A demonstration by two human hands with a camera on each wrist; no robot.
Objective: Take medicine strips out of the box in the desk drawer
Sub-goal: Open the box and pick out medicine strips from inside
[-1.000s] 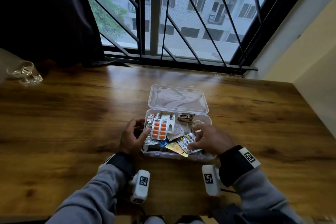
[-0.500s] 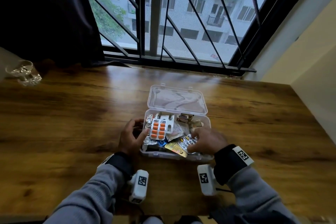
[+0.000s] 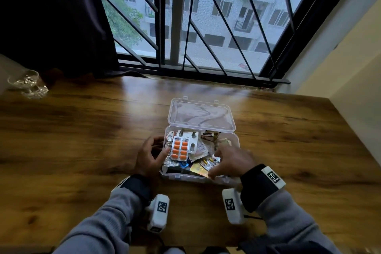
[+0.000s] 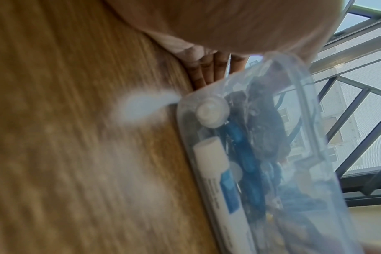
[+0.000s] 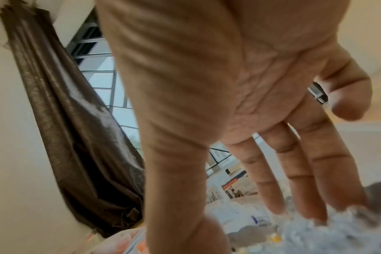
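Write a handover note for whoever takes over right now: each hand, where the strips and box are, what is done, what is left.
Left hand: grips the left end of the clear box, steadying it.
Right hand: inside the box, fingers spread on a silver strip; whether it has a grip I cannot tell.
Box sits on the wooden desk, lid open.
Orange-pill strip lies on top inside.
Done: box out and opened.
Left: lift the strips out; none lies on the desk.

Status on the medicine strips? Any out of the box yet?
Done: the clear box sits on the desk, lid open. In hand: left hand steadies its left wall; right hand reaches for the strip with yellow pills, grip unclear. Left: no strips lie on the desk; the orange-pill strip is inside too.
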